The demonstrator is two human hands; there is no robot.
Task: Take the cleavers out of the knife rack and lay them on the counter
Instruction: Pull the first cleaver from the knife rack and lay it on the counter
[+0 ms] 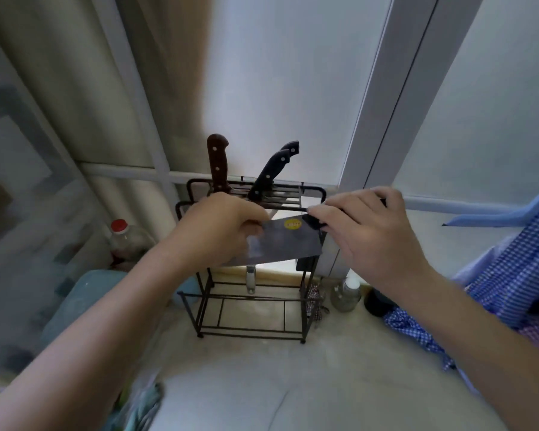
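Two bare hands hold one cleaver (285,242) in the air in front of the black wire knife rack (252,303), above the pale counter (308,384). At left, a red-capped bottle (123,236) stands by the wall; the left hand (218,228) has its fingers curled onto the blade's left end, beside a yellow sticker (293,224). Behind, a brown-handled knife (217,160) and two black-handled knives (276,169) sit in the rack's top slots, and the right hand (367,225) is closed around the cleaver's dark handle; blue checked cloth (511,275) lies at far right.
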